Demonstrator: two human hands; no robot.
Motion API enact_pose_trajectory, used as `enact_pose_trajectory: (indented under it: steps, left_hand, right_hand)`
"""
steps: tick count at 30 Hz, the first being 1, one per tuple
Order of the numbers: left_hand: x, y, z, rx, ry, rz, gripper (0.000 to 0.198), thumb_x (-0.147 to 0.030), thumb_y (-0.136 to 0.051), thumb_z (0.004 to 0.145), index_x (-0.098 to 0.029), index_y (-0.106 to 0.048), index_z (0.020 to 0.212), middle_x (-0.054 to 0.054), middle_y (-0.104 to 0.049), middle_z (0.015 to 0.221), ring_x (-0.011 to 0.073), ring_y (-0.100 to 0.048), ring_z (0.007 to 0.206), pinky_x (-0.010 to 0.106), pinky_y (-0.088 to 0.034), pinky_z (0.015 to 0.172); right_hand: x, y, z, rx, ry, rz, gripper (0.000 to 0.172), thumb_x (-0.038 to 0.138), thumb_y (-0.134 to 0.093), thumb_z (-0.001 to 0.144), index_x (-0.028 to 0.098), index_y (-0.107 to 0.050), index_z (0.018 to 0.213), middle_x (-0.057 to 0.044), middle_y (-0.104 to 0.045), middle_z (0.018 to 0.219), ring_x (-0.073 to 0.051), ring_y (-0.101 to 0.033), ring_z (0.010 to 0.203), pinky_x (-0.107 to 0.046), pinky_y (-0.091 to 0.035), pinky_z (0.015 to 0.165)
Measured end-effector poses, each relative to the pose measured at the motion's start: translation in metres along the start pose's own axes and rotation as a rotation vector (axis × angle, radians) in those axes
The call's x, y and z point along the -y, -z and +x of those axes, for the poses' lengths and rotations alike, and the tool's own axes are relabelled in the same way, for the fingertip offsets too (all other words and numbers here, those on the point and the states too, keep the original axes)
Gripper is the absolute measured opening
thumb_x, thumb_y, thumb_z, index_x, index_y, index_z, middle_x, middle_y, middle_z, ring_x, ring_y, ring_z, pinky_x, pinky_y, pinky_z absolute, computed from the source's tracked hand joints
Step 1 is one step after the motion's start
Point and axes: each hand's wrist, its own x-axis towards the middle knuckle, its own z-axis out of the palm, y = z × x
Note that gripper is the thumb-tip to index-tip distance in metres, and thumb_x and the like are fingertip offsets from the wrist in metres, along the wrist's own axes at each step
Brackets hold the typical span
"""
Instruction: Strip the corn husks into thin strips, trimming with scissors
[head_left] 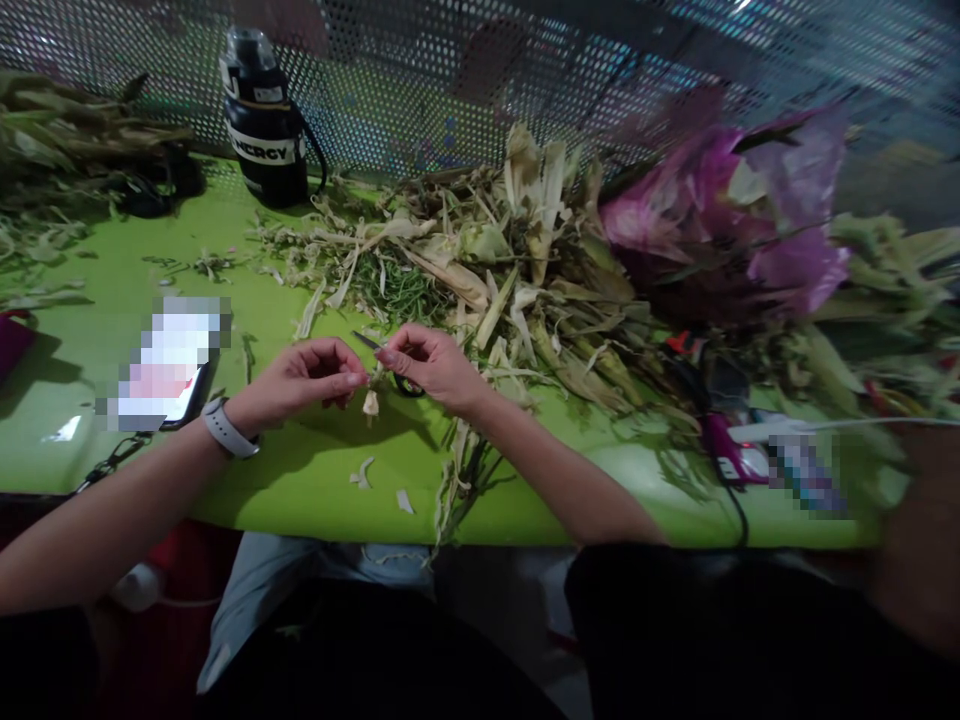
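Close together over the green table (300, 490), my left hand (311, 375) and my right hand (427, 365) both have their fingers pinched. Between them is a small dried plant piece, with a pale, papery tip (370, 402) hanging below the fingertips and a greenish part above. A pair of scissors (409, 386) shows at my right hand, its dark blade pointing up and left and its black handle below the fingers; whether the hand holds it or it lies behind, I cannot tell. A few pale scraps (405, 501) lie in front of my hands.
Dried husks and stems (487, 260) are heaped behind my hands, with a pink plastic bag (720, 220) at right. A black bottle (264, 130) stands at the back by a perforated metal screen (405, 80). A lit phone (169, 365) lies left; a purple device (735, 450) lies right.
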Motion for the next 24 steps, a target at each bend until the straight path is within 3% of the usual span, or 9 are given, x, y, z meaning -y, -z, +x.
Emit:
enact_pose_trajectory:
  steps: [7,12,18,24]
  left_hand:
    - [-0.004,-0.005,-0.002,-0.011,-0.142,0.051,0.027,-0.024,-0.076,0.079,-0.014,-0.057,0.096,0.0,-0.068,0.071,0.009,-0.064,0.062,0.02,-0.054,0.062]
    - [-0.006,-0.008,-0.005,0.008,-0.239,0.199,0.024,-0.021,-0.073,0.081,-0.015,-0.055,0.095,0.001,-0.068,0.073,0.0082,-0.064,0.063,0.018,-0.053,0.061]
    - [-0.007,-0.009,-0.006,-0.038,-0.466,0.402,0.026,-0.019,-0.077,0.077,-0.015,-0.06,0.097,0.004,-0.068,0.087,0.0103,-0.067,0.075,0.022,-0.055,0.072]
    - [-0.008,-0.011,-0.006,-0.036,-0.428,0.424,0.023,-0.023,-0.075,0.079,-0.015,-0.062,0.097,0.006,-0.068,0.089,0.0118,-0.065,0.075,0.024,-0.055,0.073]
  right_hand:
    - [0.014,-0.009,-0.01,0.024,0.008,-0.011,0.042,0.056,-0.073,0.074,0.017,-0.056,0.07,0.008,-0.047,0.054,-0.004,-0.041,0.043,-0.018,-0.031,0.039]
    - [0.014,-0.011,-0.011,0.036,-0.045,0.038,0.041,0.054,-0.072,0.076,0.017,-0.055,0.075,0.008,-0.054,0.06,-0.003,-0.047,0.037,-0.016,-0.032,0.034]
    - [0.011,-0.011,-0.011,0.058,-0.076,0.056,0.042,0.056,-0.071,0.076,0.018,-0.054,0.078,0.008,-0.055,0.059,-0.004,-0.054,0.039,-0.015,-0.036,0.034]
    - [0.012,-0.013,-0.013,0.119,-0.119,0.076,0.044,0.059,-0.069,0.077,0.018,-0.052,0.081,0.007,-0.059,0.064,-0.006,-0.054,0.035,-0.016,-0.038,0.03]
